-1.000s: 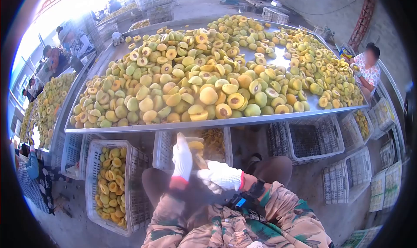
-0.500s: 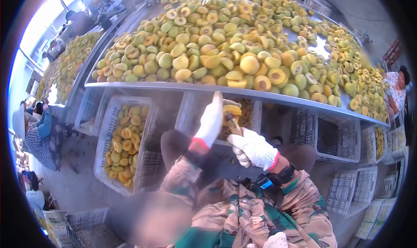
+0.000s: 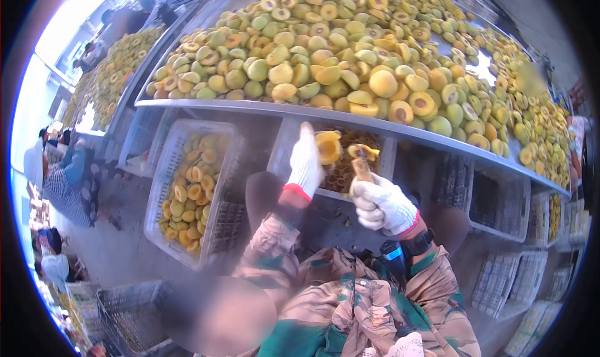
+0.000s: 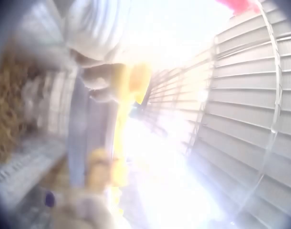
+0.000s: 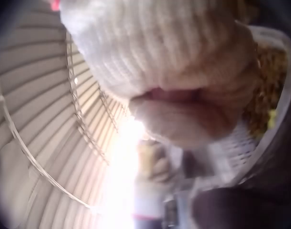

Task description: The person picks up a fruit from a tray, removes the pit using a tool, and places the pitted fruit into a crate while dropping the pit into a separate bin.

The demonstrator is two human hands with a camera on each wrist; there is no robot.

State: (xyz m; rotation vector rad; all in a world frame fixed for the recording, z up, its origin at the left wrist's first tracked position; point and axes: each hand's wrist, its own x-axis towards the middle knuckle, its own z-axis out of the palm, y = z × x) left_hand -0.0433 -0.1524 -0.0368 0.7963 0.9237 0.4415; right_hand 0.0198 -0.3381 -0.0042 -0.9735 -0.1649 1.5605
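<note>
In the head view my gloved left hand (image 3: 305, 163) holds a yellow fruit half (image 3: 328, 148), its hollow side showing. To its right my gloved right hand (image 3: 384, 206) grips a tool by its wooden handle (image 3: 362, 169). A yellow fruit piece (image 3: 369, 152) is at the tool's tip, apart from the left hand's half. Blurred fingers (image 4: 100, 78) and yellow fruit (image 4: 140, 82) show in the left wrist view. Curled fingers of the right glove (image 5: 183, 119) fill much of the right wrist view, which hides the tool.
A metal-edged table (image 3: 250, 105) bears heaped fruit halves (image 3: 312, 44). Below its edge stands a crate of scraps (image 3: 389, 163), with a crate of fruit halves (image 3: 234, 163) to the left and a dark, slatted crate (image 3: 500, 210) to the right. Other people are at the left.
The tool and right hand have moved away from the left hand's fruit; a yellow piece now shows at the tip, separate from that fruit. The head view has shifted.
</note>
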